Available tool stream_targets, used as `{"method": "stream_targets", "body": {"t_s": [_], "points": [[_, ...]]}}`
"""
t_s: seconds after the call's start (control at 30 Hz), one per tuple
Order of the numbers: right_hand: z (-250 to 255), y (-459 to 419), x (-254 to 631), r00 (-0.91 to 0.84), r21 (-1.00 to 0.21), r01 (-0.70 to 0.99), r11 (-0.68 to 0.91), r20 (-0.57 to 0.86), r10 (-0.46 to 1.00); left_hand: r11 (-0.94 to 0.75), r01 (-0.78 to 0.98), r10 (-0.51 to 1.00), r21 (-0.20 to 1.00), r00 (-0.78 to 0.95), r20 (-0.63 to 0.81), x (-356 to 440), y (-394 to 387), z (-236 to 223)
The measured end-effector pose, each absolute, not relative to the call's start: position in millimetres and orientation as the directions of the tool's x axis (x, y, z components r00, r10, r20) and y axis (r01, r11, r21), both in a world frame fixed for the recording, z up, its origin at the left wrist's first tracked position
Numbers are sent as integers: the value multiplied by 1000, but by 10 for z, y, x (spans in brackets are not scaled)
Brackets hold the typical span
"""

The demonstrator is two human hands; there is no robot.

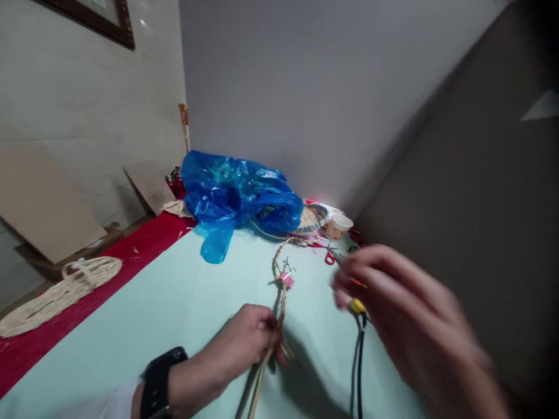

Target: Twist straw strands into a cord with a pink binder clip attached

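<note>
My left hand (257, 334), with a black watch (163, 375) on its wrist, pinches a tan strand of plant fibre (283, 305) above the pale green table. Beyond the fingers the strand is twisted like a cord, and its loose ends run down toward me. A pink binder clip (287, 279) grips the cord farther up. Raised at the right, my right hand (384, 291) is blurred, its fingers curled; whether it holds anything is unclear. Just under it shows a yellow end piece (357, 306) on a black cable (360, 361). Red-handled scissors (329, 256) lie beyond, partly hidden by this hand.
A crumpled blue plastic bag (244, 198) lies at the back beside a small woven basket (315, 217) and a paper cup (339, 227). On the red cloth (144, 247) at left sits a braided fibre piece (61, 299). Walls bound the far and right sides.
</note>
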State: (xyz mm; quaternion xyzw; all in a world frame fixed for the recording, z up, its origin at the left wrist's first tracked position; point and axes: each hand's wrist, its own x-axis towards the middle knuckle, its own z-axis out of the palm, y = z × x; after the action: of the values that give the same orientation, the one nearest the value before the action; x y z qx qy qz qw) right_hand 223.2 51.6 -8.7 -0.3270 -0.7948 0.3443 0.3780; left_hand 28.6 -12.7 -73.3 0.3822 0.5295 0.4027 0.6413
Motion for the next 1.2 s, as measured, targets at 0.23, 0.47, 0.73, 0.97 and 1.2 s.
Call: {"method": "stream_targets", "body": {"t_s": [0.23,0.47,0.73,0.97,1.2], "points": [[-534,1241,1716,-544,-650,606,459,82,835,398,3,908,918,141,-394,272,-91,-765],[-617,1267,1714,-552,-688,588,425,43,833,356,259,915,898,98,-392,115,-44,-677],[-695,1420,1740,-563,-827,472,304,-17,827,319,416,910,852,117,-398,10,58,-745],[-797,1513,1771,-559,-954,261,147,-25,828,220,588,924,778,130,-360,-22,210,-668],[-775,1521,1848,-602,-986,161,45,-62,796,161,639,905,752,208,-371,-165,379,-644]]}}
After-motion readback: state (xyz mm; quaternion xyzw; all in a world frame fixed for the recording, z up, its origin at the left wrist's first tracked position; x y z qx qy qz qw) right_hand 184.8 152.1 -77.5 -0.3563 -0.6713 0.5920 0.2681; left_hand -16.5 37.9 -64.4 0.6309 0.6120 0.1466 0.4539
